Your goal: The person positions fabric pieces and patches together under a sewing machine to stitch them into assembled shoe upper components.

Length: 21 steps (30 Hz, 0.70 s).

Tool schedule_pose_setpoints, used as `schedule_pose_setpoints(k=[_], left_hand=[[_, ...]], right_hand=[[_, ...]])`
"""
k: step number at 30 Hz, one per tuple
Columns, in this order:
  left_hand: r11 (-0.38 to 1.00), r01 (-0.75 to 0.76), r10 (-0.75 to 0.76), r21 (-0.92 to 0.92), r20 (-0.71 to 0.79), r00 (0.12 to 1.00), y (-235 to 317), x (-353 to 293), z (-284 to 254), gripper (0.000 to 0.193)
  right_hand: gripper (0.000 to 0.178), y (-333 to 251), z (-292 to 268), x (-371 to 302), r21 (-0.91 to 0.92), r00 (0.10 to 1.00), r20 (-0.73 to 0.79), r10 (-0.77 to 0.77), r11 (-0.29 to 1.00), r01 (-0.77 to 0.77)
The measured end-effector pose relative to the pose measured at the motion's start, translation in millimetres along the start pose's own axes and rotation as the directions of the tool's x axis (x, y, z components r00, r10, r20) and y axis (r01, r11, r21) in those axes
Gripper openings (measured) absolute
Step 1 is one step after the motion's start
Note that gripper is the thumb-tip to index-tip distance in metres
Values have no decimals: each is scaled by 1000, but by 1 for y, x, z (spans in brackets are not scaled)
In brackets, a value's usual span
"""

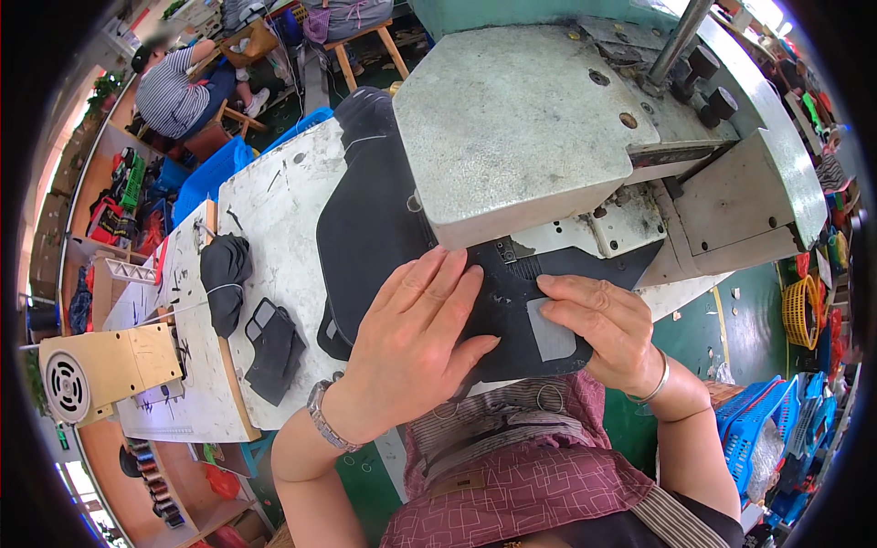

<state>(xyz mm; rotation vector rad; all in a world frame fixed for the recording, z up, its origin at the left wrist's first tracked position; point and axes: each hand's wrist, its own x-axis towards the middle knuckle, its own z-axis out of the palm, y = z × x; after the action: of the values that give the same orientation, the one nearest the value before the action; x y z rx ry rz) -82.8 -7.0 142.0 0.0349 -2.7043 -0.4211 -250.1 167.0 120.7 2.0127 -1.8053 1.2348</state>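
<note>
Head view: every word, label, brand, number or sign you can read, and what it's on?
None can be read.
Industrial sewing machine: no lettering made out on the casing.
Black fabric workpiece: none seen; its grey patch looks plain.
Small brown tag on the maroon apron: too small to read.
Red-and-black bundle at far left: any marks too small and blurred.

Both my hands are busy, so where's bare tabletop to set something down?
The worn white tabletop looks mostly bare between the bunched black fabric bundle and the large flat black panel. It's crowded beside the pale metal machine head, where your left hand and right hand rest on the panel.
</note>
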Motion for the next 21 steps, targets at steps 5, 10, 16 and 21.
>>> schedule_pose_setpoints(k=[5,10,16,21], left_hand=[[1000,-7,7,2,15,1000,-2,2,0,59],[1000,-22,22,0,17,1000,-3,3,0,59],[999,-42,42,-8,29,999,-5,6,-2,60],[990,32,-29,-141,25,999,-6,7,-1,60]], right_hand=[[34,2,1,-2,10,1000,-17,4,1000,-4],[30,3,0,0,4,999,-33,-35,999,35],[26,5,2,4,-37,992,-63,-109,994,107],[26,4,-1,10,-102,993,-47,-106,990,101]])
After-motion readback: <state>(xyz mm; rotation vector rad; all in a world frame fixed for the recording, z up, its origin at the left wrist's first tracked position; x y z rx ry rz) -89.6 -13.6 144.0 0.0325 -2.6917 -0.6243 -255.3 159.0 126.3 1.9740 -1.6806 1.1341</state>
